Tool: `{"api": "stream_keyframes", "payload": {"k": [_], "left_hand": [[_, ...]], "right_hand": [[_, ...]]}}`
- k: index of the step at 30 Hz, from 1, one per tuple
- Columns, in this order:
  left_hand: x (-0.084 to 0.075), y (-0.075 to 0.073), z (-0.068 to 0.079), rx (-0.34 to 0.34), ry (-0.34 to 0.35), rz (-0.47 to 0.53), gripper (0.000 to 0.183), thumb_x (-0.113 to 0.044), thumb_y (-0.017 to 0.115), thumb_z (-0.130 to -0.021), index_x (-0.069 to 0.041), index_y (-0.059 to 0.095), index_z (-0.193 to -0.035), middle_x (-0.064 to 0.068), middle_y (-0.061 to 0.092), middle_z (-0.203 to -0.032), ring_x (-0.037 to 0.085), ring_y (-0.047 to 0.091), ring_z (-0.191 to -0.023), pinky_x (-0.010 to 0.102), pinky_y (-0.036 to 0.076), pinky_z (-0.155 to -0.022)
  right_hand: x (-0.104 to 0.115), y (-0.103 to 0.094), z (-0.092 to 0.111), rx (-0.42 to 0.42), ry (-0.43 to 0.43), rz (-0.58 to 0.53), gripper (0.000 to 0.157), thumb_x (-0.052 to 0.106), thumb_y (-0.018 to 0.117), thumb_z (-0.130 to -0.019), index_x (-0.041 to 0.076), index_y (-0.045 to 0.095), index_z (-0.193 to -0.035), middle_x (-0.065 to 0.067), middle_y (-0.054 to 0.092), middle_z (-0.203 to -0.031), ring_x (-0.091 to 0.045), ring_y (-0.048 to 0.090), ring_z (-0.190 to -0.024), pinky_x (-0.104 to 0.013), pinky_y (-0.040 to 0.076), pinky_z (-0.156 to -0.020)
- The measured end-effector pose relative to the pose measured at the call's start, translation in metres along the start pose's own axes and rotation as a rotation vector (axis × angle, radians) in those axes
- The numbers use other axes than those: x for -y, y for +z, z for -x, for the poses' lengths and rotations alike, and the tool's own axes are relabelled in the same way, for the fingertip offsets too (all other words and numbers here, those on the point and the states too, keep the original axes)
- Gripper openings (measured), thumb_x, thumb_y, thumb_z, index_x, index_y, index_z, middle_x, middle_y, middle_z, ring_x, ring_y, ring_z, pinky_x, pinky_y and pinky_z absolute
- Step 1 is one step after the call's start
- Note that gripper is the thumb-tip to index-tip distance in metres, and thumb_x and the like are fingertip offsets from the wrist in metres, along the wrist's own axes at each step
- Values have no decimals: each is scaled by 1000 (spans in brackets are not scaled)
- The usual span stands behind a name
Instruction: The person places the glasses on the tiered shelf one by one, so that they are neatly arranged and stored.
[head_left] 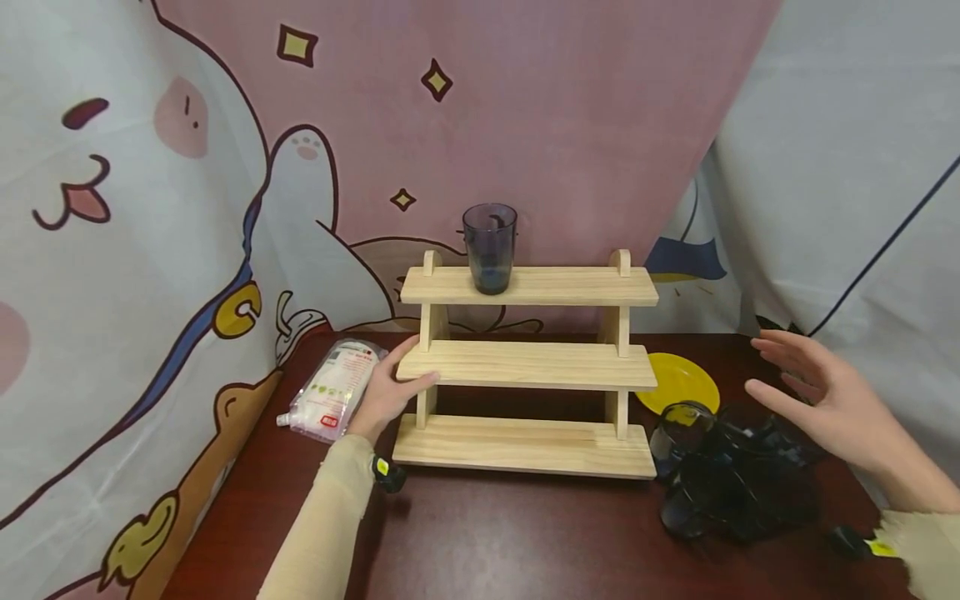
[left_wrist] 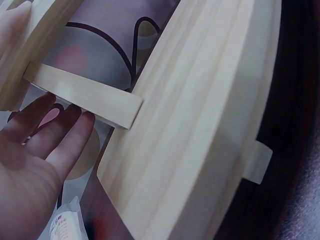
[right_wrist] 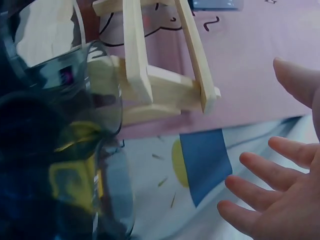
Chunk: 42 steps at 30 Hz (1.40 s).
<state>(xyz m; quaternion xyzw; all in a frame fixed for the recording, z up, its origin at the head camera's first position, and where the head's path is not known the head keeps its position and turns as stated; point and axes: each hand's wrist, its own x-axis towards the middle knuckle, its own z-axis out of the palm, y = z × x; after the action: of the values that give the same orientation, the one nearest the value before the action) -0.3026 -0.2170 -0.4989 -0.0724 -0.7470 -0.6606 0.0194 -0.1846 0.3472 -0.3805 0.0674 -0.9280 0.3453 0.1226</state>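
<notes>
A three-tier wooden display shelf (head_left: 525,364) stands on the table. My left hand (head_left: 386,396) grips the left end of its middle tier, the thumb over the board and the fingers (left_wrist: 72,145) against the side upright. On the top tier a dark, see-through glass (head_left: 491,250) stands upright, left of centre. My right hand (head_left: 832,400) is in the air at the right, fingers spread and holding nothing. Just below it sits a cluster of dark glasses (head_left: 738,483), several of them overlapping, so each is hard to make out. They loom close in the right wrist view.
A yellow plate (head_left: 678,379) lies behind the glasses, right of the shelf. A clear spouted pouch (head_left: 333,392) with printed labels lies left of my left hand. The dark reddish table (head_left: 510,542) extends in front. Cartoon-printed cloth (head_left: 570,125) hangs behind and at the sides.
</notes>
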Motion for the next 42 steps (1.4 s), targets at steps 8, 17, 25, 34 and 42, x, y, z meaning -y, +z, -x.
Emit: {"api": "stream_keyframes", "payload": {"k": [8, 17, 25, 34, 42], "left_hand": [[3, 0, -1, -2, 6, -13, 79, -21, 89, -88, -26, 50, -157, 5, 53, -156, 26, 55, -135, 43, 45, -115], [3, 1, -1, -6, 14, -16, 80, -21, 89, -87, -27, 51, -156, 4, 51, -157, 26, 55, -136, 45, 43, -116], [2, 0, -3, -3, -30, -14, 84, -16, 88, -88, -24, 46, -160, 7, 45, -162, 29, 48, -141, 45, 38, -119], [-25, 3, 9, 2, -35, -34, 82, -14, 87, -88, -15, 46, -160, 12, 46, -161, 31, 48, -141, 46, 39, -119], [-8, 1, 1, -2, -31, -33, 83, -13, 87, -88, -17, 46, -160, 11, 45, -162, 31, 48, -142, 46, 38, -120]], "right_hand": [[-33, 2, 36, -52, 129, 39, 84, 33, 70, -104, 12, 21, -169, -35, 32, -163, -54, 27, -149, 0, 16, -110], [-68, 12, 76, -127, 208, 48, 82, 24, 67, -105, 8, 18, -168, -36, 26, -165, -24, 17, -161, -1, 12, -111], [-79, 20, 89, -142, 249, 25, 86, 22, 68, -105, 11, 13, -170, -35, 17, -169, -52, 15, -154, -11, 13, -121], [-83, 25, 106, -310, 251, -47, 84, 7, 72, -99, 28, 27, -167, 2, 26, -172, 15, 23, -145, 6, 25, -100], [-88, 35, 124, -357, 216, -133, 81, -8, 70, -96, 25, 38, -163, 28, 45, -145, 19, 41, -124, 4, 36, -91]]}}
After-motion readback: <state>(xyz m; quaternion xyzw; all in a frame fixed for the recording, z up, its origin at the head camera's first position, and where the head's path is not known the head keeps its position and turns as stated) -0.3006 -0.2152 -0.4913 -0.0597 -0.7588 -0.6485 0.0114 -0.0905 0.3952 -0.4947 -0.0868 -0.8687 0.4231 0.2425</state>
